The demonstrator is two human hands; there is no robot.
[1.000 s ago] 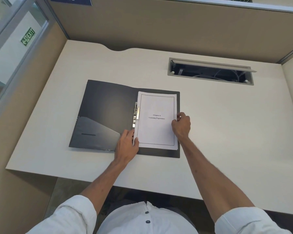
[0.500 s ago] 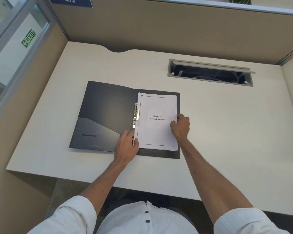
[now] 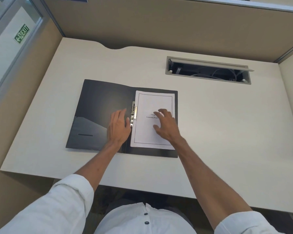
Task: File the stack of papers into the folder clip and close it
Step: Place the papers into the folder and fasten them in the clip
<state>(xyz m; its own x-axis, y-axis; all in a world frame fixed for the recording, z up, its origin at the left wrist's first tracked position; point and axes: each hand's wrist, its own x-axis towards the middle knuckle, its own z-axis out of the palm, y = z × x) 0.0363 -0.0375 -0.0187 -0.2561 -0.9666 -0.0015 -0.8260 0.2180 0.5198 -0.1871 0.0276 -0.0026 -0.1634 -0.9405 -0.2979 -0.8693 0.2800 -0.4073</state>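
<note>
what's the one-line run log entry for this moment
folder: open, flat | papers: on right half beside clip | left hand: by clip | right hand: over papers

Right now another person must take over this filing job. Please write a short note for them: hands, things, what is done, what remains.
Left hand: open, over the folder's inside left cover, fingers beside the metal clip.
Right hand: open, spread on the stack of papers.
Folder: lies open on the desk; papers sit on its right half, left edge at the clip.
Done: papers placed.
Left: whether the clip is pressed down cannot be told; check it, then close the cover.
</note>
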